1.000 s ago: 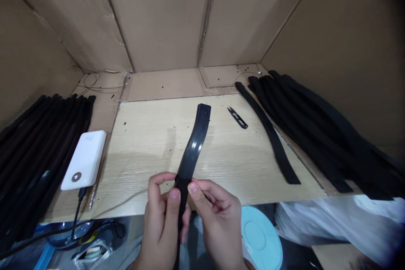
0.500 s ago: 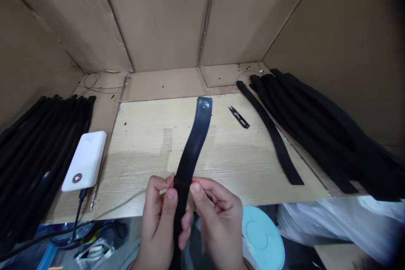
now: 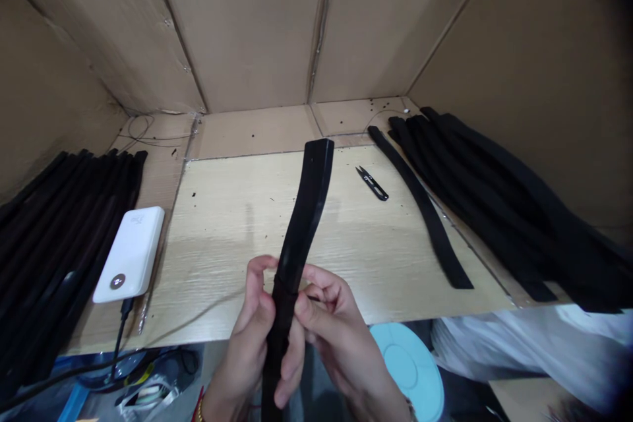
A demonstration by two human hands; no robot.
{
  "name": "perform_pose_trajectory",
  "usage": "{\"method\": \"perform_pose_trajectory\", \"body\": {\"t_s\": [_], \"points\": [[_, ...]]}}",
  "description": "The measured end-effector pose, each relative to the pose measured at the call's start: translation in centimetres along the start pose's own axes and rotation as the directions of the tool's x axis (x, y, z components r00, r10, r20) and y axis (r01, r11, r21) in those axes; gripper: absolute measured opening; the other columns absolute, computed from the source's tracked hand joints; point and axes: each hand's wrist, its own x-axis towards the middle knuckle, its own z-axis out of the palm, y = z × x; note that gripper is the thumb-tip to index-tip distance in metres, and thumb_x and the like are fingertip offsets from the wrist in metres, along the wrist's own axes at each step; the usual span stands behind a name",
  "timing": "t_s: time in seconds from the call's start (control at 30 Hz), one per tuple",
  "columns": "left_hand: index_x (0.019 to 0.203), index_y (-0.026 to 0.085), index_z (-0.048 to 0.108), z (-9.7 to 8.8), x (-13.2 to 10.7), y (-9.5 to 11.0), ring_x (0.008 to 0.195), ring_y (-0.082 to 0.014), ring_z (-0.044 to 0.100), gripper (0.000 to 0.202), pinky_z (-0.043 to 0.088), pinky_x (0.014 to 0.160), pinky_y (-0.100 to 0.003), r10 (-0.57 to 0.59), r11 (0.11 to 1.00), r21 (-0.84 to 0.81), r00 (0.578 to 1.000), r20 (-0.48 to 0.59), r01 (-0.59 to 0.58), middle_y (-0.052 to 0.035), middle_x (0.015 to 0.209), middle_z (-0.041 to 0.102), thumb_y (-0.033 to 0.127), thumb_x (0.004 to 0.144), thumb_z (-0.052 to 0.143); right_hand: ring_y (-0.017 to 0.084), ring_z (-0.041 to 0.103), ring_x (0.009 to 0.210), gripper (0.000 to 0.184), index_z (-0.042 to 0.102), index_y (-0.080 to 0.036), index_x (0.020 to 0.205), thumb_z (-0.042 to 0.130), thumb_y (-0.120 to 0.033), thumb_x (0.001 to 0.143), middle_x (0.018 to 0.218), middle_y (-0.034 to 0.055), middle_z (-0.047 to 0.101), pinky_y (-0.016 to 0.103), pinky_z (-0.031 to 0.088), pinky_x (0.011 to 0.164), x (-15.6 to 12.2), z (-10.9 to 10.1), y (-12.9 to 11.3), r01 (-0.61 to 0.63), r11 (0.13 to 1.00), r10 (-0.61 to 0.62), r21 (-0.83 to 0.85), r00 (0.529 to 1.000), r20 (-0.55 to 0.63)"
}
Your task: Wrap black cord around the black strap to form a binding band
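A long black strip (image 3: 307,204) is held up at the middle of the bench, its upper end raised over the pale board (image 3: 222,211) and tilted slightly to the right, its lower end running down past the near edge of the board. It is clasped by the left hand (image 3: 250,328), which is closed around it, with the thumb laid on the front and the fingertips showing at the right edge. The right edge is pinched by the right hand (image 3: 339,326), whose thumb and curled fingers are nearly closed; what lies within those curled fingers cannot be made out clearly. Just above the thumbs, the strip is crossed by a stepped edge. To the right, a pair of black snips (image 3: 372,183) is laid on the board, and beside it a single black strip (image 3: 426,211) is stretched out near a heap of similar strips (image 3: 489,191). At the left, more dark strips (image 3: 74,217) are lined up next to a white power bank (image 3: 129,254), into which a black cable (image 3: 120,330) is plugged.
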Motion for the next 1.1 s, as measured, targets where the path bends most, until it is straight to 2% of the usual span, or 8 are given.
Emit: {"method": "perform_pose_trajectory", "body": {"t_s": [0.13, 0.27, 0.33, 0.53, 0.67, 0.83, 0.97, 1.1], "points": [[0.133, 0.034, 0.023, 0.9, 0.2, 0.8, 0.032, -0.0071, 0.042, 0.044, 0.034, 0.037, -0.012, -0.107, 0.976, 0.184, 0.991, -0.08, 0.121, 0.0077, 0.053, 0.054, 0.056, 0.097, 0.035, 0.011, 0.055, 0.039, 0.048, 0.067, -0.01, 0.111, 0.08, -0.039, 0.074, 0.052, 0.0018, 0.059, 0.014, 0.034, 0.037, 0.0, -0.2, 0.1, -0.013, 0.996, 0.015, -0.093, 1.0, 0.023], [0.119, 0.027, 0.034, 2.5, -0.1, 1.3, 0.044, -0.0054, 0.047, 0.045, 0.036, 0.047, -0.013, 0.011, 0.924, 0.368, 0.953, -0.304, 0.106, 0.0077, 0.058, 0.05, 0.061, 0.092, 0.045, 0.013, 0.055, 0.036, 0.05, 0.066, -0.01, 0.109, 0.083, -0.036, 0.069, 0.052, -0.0004, 0.059, 0.019, 0.045, 0.033, -0.1, -0.1, 0.6, 0.04, 0.995, -0.041, -0.093, 0.999, -0.014], [0.12, 0.025, 0.037, 3.3, -0.4, 1.5, 0.048, -0.0052, 0.046, 0.056, 0.034, 0.049, -0.014, 0.083, 0.888, 0.452, 0.939, -0.333, 0.082, 0.0056, 0.063, 0.052, 0.067, 0.086, 0.048, 0.011, 0.052, 0.034, 0.049, 0.067, -0.011, 0.106, 0.085, -0.031, 0.066, 0.05, -0.0028, 0.058, 0.018, 0.047, 0.033, -0.1, 0.3, 0.6, 0.079, 0.993, -0.081, -0.086, 0.996, -0.027], [0.109, 0.023, 0.041, 4.3, -0.6, 1.3, 0.051, -0.0038, 0.031, 0.049, 0.026, 0.047, -0.012, 0.052, 0.92, 0.367, 0.885, -0.463, 0.138, 0.0082, 0.06, 0.035, 0.059, 0.083, 0.062, 0.009, 0.053, 0.035, 0.033, 0.07, -0.012, 0.081, 0.089, -0.025, 0.058, 0.049, -0.0018, 0.059, 0.015, 0.048, 0.034, -0.4, 2.3, -0.7, 0.2, 0.964, -0.233, -0.178, 0.953, -0.195], [0.106, 0.023, 0.042, 3.7, -0.3, 1.4, 0.05, -0.0034, 0.025, 0.044, 0.02, 0.044, -0.01, 0.001, 0.965, 0.242, 0.924, -0.381, 0.099, 0.008, 0.061, 0.034, 0.059, 0.086, 0.058, 0.016, 0.06, 0.04, 0.02, 0.07, -0.013, 0.078, 0.08, -0.028, 0.071, 0.054, 0.0034, 0.064, 0.019, 0.053, 0.035, -0.9, 2.6, -0.7, 0.23, 0.934, -0.276, -0.274, 0.951, -0.142], [0.111, 0.024, 0.043, 2.5, -0.1, 1.3, 0.046, -0.0027, 0.023, 0.046, 0.02, 0.039, -0.008, -0.106, 0.986, 0.092, 0.955, -0.276, 0.136, 0.0086, 0.059, 0.034, 0.057, 0.085, 0.061, 0.019, 0.06, 0.037, 0.023, 0.068, -0.013, 0.085, 0.076, -0.033, 0.076, 0.054, 0.0044, 0.065, 0.023, 0.053, 0.033, -1.4, 2.2, 0.6, 0.224, 0.926, -0.282, -0.303, 0.945, -0.164], [0.12, 0.026, 0.051, 1.7, -0.4, 1.0, 0.037, -0.0013, 0.014, 0.04, 0.019, 0.036, -0.009, -0.117, 0.992, -0.043, 0.991, -0.065, 0.115, 0.009, 0.053, 0.026, 0.056, 0.094, 0.045, 0.017, 0.054, 0.029, 0.023, 0.065, -0.014, 0.081, 0.075, -0.035, 0.079, 0.05, 0.0028, 0.063, 0.022, 0.05, 0.029, -1.3, 2.1, 0.8, 0.217, 0.937, -0.266, -0.273, 0.952, -0.155], [0.134, 0.035, 0.052, 1.3, -0.5, 1.1, 0.036, -0.0011, 0.014, 0.045, 0.022, 0.036, -0.009, -0.097, 0.972, -0.199, 0.983, 0.154, 0.127, 0.0066, 0.057, 0.025, 0.051, 0.101, 0.027, 0.011, 0.06, 0.041, 0.014, 0.067, -0.013, 0.069, 0.078, -0.022, 0.073, 0.053, 0.0048, 0.065, 0.01, 0.048, 0.04, -1.1, 2.3, -0.4, 0.312, 0.875, -0.391, -0.371, 0.906, -0.162]]}}
